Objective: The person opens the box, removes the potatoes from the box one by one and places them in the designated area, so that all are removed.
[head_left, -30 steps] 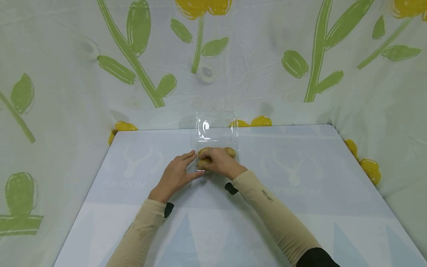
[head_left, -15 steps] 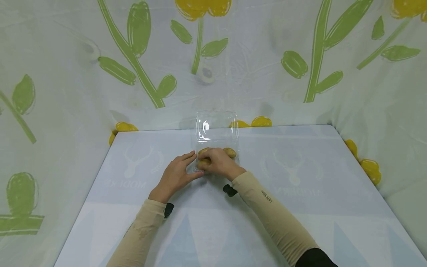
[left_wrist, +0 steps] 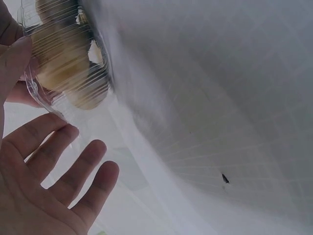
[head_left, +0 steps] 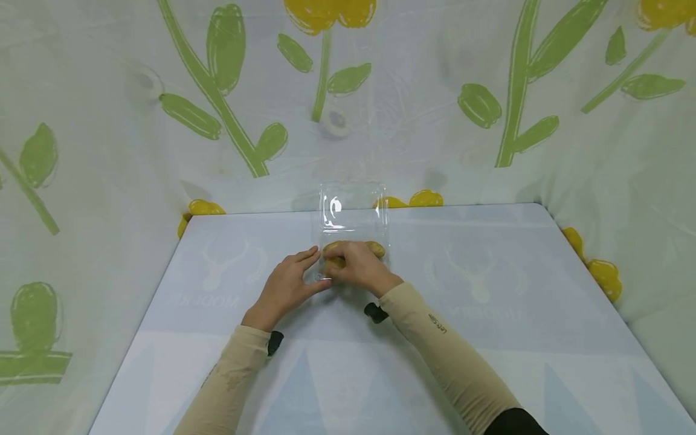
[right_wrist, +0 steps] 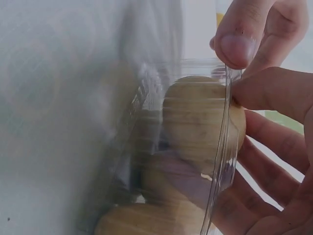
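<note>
A clear plastic clamshell box (head_left: 353, 208) stands near the table's back edge with its lid raised, holding several potatoes (head_left: 375, 248). My right hand (head_left: 361, 266) reaches in over the rim and grips one potato (right_wrist: 195, 112) at the box's front left, between thumb and fingers. Ribbed plastic partly veils that potato in the right wrist view. Along the box's left side lies my left hand (head_left: 285, 287), fingers spread and fairly straight. Its thumb (left_wrist: 17, 56) touches the front rim, and its fingertips are at the left corner in the left wrist view.
The table (head_left: 462, 374) has a pale blue and white printed cover. A hanging cloth (head_left: 413, 139) with green leaves and yellow flowers surrounds it at the back and sides, close behind the raised lid.
Both hands stay almost where they were. My right hand shifts very slightly over the potatoes, covering a little more of the one at the back right.
</note>
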{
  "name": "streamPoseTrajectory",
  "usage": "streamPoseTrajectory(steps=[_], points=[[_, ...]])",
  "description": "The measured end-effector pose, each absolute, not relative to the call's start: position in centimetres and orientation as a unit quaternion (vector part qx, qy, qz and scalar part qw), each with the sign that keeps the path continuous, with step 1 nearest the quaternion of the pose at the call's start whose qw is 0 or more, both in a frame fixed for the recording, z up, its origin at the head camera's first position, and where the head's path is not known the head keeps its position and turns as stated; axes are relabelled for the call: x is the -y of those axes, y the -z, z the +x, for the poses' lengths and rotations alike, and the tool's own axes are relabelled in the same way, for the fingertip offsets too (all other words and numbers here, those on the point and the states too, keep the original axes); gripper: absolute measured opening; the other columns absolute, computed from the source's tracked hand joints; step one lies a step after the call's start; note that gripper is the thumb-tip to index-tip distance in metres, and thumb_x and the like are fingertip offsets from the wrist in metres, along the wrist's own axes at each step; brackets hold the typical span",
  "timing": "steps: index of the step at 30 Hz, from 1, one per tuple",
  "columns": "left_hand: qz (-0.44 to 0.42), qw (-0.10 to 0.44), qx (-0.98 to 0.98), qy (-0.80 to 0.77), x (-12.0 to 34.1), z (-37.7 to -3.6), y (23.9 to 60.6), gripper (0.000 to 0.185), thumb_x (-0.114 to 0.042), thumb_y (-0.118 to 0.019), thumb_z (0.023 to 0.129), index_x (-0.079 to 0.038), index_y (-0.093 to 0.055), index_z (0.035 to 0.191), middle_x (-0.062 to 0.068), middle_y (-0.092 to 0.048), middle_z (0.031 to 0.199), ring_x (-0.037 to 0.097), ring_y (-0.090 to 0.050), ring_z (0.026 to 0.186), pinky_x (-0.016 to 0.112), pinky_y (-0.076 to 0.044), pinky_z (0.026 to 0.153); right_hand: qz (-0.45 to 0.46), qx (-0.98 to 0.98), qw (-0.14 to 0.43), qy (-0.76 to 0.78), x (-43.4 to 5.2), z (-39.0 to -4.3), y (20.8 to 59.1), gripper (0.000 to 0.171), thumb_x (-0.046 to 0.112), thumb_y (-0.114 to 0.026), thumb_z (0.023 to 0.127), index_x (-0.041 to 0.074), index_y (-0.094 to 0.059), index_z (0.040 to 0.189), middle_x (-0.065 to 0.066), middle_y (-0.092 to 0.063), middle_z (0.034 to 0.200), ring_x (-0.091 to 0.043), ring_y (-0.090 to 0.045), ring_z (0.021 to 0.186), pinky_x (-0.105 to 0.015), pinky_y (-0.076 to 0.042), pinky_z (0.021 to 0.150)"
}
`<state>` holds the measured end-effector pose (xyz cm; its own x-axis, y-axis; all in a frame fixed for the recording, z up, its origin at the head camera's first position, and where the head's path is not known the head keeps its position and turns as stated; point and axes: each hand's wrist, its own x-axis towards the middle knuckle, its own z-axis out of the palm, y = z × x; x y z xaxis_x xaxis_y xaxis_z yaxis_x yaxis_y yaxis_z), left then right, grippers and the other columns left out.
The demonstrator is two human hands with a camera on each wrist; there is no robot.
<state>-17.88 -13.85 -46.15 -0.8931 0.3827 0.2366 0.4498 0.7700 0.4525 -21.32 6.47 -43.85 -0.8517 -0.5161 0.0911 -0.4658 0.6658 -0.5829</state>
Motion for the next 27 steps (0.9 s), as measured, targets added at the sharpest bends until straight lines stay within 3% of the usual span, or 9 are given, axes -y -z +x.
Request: streamPoseTrajectory(steps=[5, 14, 19, 27], points=[[-0.221, 0.064, 0.940, 0.253, 13.8, -17.8, 46.1, 0.080, -0.051, -0.081, 0.083, -0.003, -0.057, 0.142, 0.009, -0.052, 0.151, 0.035, -0.052, 0.133, 0.052, -0.044, 0.108, -0.274, -0.906, 0.026, 0.320, -6.9, -21.2, 43.8, 0.034, 0.011, -0.076, 0.087, 0.008, -0.076, 0.120, -0.007, -0.071, 0.125, -0.021, -0.063, 0.118, -0.036, -0.050, 0.102], [-0.221, 0.064, 0.939, 0.254, 13.9, -17.8, 46.3, 0.081, -0.052, -0.080, 0.083, -0.004, -0.057, 0.143, 0.009, -0.051, 0.151, 0.036, -0.052, 0.133, 0.052, -0.044, 0.108, -0.258, -0.907, -0.019, 0.332, -7.5, -20.8, 43.5, 0.030, 0.014, -0.076, 0.085, 0.011, -0.078, 0.114, -0.004, -0.074, 0.117, -0.020, -0.065, 0.111, -0.036, -0.051, 0.097], [-0.221, 0.065, 0.940, 0.253, 13.9, -17.9, 46.3, 0.080, -0.053, -0.079, 0.084, -0.004, -0.057, 0.143, 0.009, -0.051, 0.151, 0.036, -0.052, 0.133, 0.052, -0.044, 0.108, -0.258, -0.897, -0.048, 0.356, -7.9, -20.5, 43.3, 0.029, 0.014, -0.077, 0.087, 0.006, -0.077, 0.115, -0.005, -0.074, 0.115, -0.020, -0.066, 0.111, -0.034, -0.052, 0.098], [-0.219, 0.059, 0.942, 0.248, 13.7, -17.9, 46.3, 0.080, -0.054, -0.078, 0.085, -0.004, -0.056, 0.143, 0.008, -0.051, 0.151, 0.035, -0.051, 0.134, 0.051, -0.043, 0.110, -0.245, -0.871, -0.131, 0.406, -9.2, -19.9, 42.9, 0.029, 0.015, -0.081, 0.087, 0.006, -0.077, 0.115, -0.005, -0.071, 0.119, -0.021, -0.064, 0.116, -0.033, -0.053, 0.098]])
